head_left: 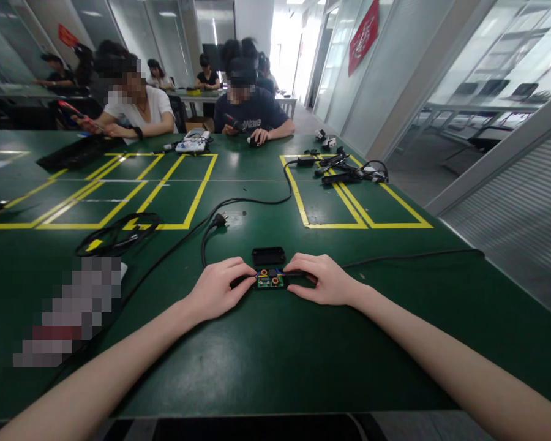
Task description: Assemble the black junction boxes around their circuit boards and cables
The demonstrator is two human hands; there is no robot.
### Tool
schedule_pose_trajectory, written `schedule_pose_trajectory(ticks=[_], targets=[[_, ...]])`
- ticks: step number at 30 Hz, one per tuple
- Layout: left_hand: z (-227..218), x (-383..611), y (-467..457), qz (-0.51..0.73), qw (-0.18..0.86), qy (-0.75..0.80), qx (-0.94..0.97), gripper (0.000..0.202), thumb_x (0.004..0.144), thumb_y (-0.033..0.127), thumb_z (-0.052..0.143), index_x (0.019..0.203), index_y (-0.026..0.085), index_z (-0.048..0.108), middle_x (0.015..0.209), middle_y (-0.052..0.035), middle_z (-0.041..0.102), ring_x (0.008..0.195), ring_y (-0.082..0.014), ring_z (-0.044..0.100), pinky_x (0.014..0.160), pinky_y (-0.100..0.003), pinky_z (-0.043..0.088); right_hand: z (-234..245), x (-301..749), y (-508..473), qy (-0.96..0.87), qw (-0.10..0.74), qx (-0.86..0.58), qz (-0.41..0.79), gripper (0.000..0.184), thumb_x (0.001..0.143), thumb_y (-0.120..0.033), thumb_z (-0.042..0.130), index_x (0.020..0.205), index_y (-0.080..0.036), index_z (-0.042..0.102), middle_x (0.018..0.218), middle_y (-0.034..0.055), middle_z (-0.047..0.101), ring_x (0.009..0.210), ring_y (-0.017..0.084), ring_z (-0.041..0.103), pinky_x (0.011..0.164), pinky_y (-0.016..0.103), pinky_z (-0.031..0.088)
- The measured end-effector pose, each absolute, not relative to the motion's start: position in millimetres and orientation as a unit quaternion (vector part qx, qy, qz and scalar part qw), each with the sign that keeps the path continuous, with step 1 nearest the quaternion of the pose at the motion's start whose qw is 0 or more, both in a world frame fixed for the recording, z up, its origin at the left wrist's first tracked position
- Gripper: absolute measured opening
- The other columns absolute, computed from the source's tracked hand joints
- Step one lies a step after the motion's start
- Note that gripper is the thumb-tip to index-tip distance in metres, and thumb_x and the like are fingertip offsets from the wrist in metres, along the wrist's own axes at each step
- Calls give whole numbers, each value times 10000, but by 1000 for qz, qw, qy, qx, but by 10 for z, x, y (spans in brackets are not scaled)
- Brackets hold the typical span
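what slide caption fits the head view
Left hand and right hand at opposite ends of an exposed circuit board on a green table, black shell beyond.

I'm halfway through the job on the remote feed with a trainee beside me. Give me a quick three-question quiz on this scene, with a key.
1. What colour is the circuit board that lies between the left hand and the right hand?
2. Where is the loose black casing part relative to that board?
A) Fitted over it
B) Nearer to the camera wearer
C) Just beyond it, farther from the camera wearer
3. True or false: the black plug on the table has its pins bare, out of any socket.

Key: 1. Green. 2. C. 3. True.
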State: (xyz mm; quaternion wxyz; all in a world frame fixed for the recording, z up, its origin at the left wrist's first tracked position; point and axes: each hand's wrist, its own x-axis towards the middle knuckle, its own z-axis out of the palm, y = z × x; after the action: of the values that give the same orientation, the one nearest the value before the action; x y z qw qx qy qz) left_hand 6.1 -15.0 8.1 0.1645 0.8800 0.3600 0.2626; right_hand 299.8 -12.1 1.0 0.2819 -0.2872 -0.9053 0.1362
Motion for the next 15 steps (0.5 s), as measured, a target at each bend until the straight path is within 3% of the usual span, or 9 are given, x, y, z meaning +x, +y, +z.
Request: schedule_pose_trajectory(ticks=[15], targets=[[97, 66, -148, 240, 153, 337, 897, 225, 1016, 208, 523, 1031, 197, 747, 950, -63, 727, 847, -189, 690, 750, -300, 568, 45, 3002, -127, -928, 243, -272, 68, 173, 1030, -334, 646, 1062, -180, 717, 962, 72, 734, 790, 170, 704, 660, 260, 506]])
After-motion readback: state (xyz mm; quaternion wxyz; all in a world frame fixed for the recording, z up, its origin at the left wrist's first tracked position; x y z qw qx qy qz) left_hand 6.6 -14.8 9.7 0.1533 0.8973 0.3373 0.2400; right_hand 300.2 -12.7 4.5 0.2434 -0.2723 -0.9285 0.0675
